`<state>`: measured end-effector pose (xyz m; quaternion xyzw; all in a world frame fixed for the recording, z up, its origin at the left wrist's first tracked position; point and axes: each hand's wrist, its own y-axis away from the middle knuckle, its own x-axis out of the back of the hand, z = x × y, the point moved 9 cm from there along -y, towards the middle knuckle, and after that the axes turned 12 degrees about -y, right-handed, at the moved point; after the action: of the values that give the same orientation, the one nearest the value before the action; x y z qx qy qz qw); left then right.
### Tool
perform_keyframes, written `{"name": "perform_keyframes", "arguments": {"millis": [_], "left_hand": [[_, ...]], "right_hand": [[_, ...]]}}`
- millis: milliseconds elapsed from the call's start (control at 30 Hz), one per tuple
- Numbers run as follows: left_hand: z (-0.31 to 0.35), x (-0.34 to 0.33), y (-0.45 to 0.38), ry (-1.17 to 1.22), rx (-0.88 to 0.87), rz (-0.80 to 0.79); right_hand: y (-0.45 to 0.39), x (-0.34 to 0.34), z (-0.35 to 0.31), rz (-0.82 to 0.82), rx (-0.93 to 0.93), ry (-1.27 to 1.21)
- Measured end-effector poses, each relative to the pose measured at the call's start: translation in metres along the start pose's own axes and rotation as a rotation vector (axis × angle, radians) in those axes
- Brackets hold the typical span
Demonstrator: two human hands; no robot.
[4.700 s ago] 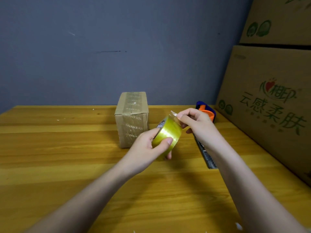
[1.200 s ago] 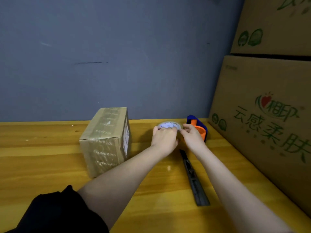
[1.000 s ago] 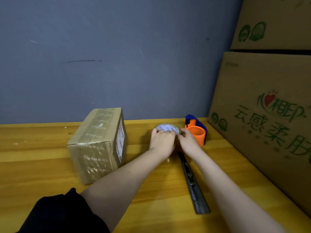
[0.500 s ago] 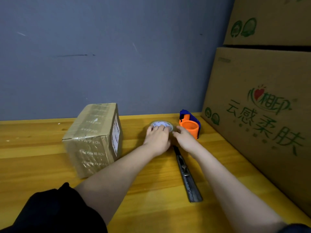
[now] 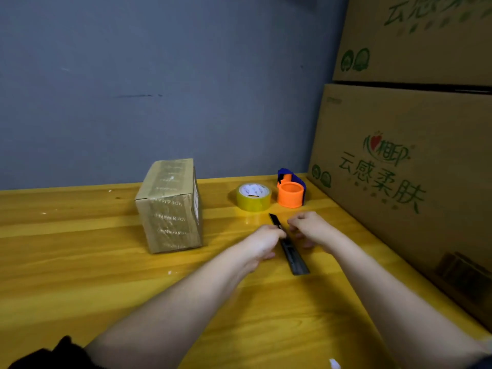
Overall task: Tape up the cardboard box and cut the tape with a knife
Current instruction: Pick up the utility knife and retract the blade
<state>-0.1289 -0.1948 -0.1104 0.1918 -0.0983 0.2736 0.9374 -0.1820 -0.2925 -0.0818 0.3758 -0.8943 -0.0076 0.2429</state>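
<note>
A small cardboard box [image 5: 170, 206], wrapped in clear tape, stands on the wooden table [image 5: 80, 275] left of centre. The yellow tape roll [image 5: 253, 197] lies flat behind my hands, untouched. On the table a dark utility knife [image 5: 291, 253] points away from me. My left hand [image 5: 262, 242] is at the knife's left side, fingers loosely curled, fingertips at its edge. Just right of the knife hovers my right hand [image 5: 310, 227], fingers loosely bent and holding nothing.
An orange and blue tape dispenser [image 5: 290, 193] stands right of the tape roll. Large printed cardboard cartons [image 5: 404, 169] are stacked along the table's right side. A grey wall closes off the back. Small white scraps dot the tabletop.
Both hands have let go of the tape roll, which now lies flat near the dispenser, and have drawn back toward me to either side of the knife.
</note>
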Motion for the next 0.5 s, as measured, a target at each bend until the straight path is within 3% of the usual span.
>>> {"name": "perform_keyframes", "arguments": {"millis": [300,500], "left_hand": [[0.002,-0.011,0.014,0.431,0.090,-0.003],[0.003,-0.003,0.025,0.491,0.075,-0.012]], "right_hand": [[0.024,-0.009,0.012,-0.028,-0.145,-0.351],[0.015,-0.019,0.018,0.010,-0.101,-0.453]]}}
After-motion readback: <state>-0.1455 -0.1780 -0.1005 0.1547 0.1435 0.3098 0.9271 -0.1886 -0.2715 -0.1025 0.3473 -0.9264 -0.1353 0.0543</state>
